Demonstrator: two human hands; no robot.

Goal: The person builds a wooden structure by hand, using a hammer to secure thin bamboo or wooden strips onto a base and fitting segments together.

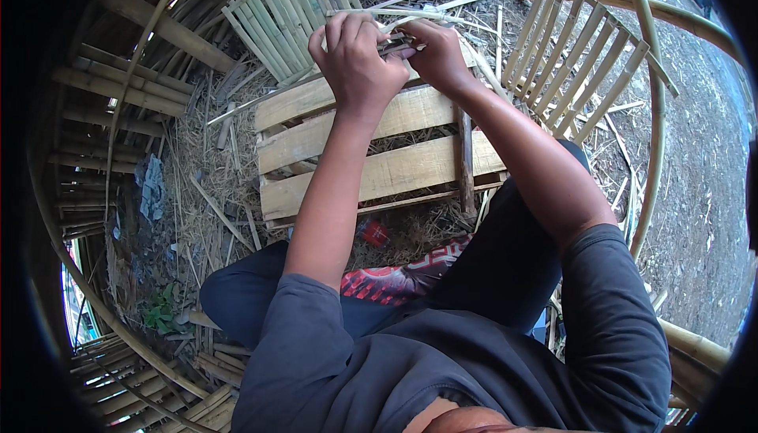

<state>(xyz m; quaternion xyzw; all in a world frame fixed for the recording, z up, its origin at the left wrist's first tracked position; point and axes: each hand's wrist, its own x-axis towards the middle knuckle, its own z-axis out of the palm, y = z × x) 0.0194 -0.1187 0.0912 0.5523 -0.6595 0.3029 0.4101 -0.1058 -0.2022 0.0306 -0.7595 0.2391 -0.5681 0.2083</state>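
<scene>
Both hands meet above the far edge of a low slatted wooden stand (316, 149). My left hand (359, 58) is closed, its fingers curled around a thin pale bamboo strip (395, 12) that runs off to the right past my knuckles. Close beside it, my right hand (440, 54) is also closed, thumb and fingers pinched together. Between the two hands shows a small dark piece (399, 48), perhaps a blade; its shape is mostly hidden by my fingers. A dark stick (466, 161) lies across the right end of the slats.
One bamboo slat panel (288, 18) leans beyond my left hand, another (580, 58) stands to the right. Bamboo poles and stacked lengths (118, 89) line the left side. Shavings and loose strips litter the ground. A red wrapper (377, 233) lies before my crossed legs.
</scene>
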